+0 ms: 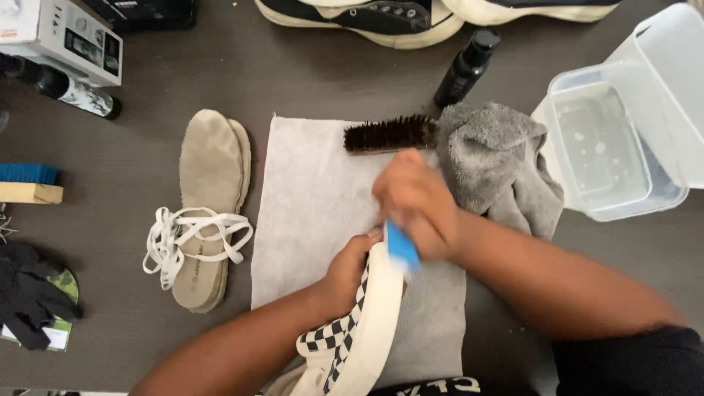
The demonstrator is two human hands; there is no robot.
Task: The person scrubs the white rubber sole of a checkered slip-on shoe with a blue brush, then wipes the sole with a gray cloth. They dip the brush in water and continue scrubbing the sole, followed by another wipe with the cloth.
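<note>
- Right hand (414,202) was closed around a small blue brush (402,248); the hand was motion-blurred, so finger placement could not be read. The blue part touched the pale sole edge of the checkered shoe (352,330) near its toe.
- Left hand (350,270) gripped the same shoe at its upper toe end, just beside the brush, fingers curled over the rim.
- Shoe lay directly below and between both hands, sole side turned up and to the right. Its long axis ran from the bottom edge of the view up toward the middle of the table; the heel end was cut off by the frame.
- Both hands were in contact with shoe or brush; neither was clearly nearer.
- Shoe rested over a white towel (308,191) spread on the dark table (132,147).
- Just beyond the right hand: a dark-bristled brush (390,134) and a crumpled grey cloth (491,158), both close enough to crowd a forward stroke.
- Further right: a clear plastic tub (616,147) with water, well apart.
- Left of the towel: two insoles (209,198) with white laces (187,235) on top, near but not touching the towel.
- Towel surface ahead-left of the hands was bare.
</note>
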